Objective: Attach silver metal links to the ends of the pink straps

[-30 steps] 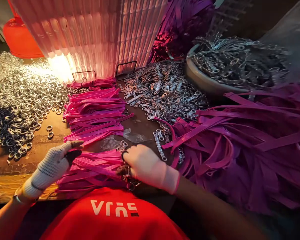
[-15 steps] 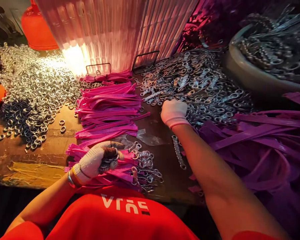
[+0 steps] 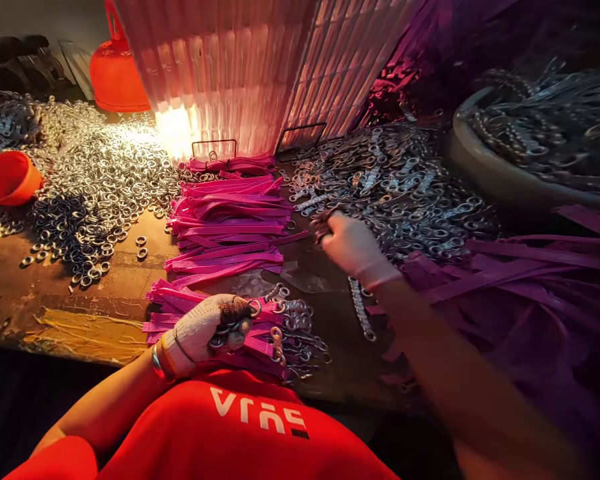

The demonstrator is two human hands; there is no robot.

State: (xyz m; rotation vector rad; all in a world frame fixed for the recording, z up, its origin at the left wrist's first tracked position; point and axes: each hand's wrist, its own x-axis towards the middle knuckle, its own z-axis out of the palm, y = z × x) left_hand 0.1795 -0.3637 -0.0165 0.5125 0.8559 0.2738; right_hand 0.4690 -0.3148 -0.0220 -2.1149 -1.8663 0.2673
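My left hand [image 3: 207, 333], in a white knit glove with dark stained fingertips, is closed round several metal rings [image 3: 225, 335]. It is above pink straps [image 3: 175, 303] whose right ends carry metal chain pieces [image 3: 295, 317]. My right hand [image 3: 353, 243], gloved and slightly blurred, is at the near left edge of a heap of metal chain pieces with ring ends [image 3: 405, 180]. Its dark fingers are curled in; whatever they grip is hidden. A single chain piece [image 3: 361, 310] lies on the table just below my right wrist.
Loose metal rings [image 3: 105, 160] are heaped at left, beside an orange cup [image 3: 10, 179] and a red lamp [image 3: 120, 77]. Stacked pink straps [image 3: 230, 213] lie mid-table before a corrugated panel [image 3: 220, 67]. Purple straps [image 3: 505, 280] and a tub of chains [image 3: 473, 147] stand at right.
The whole view has swung slightly left. My right hand has turned, so its dark fingers now show at the edge of the chain heap. My left hand still holds the rings.
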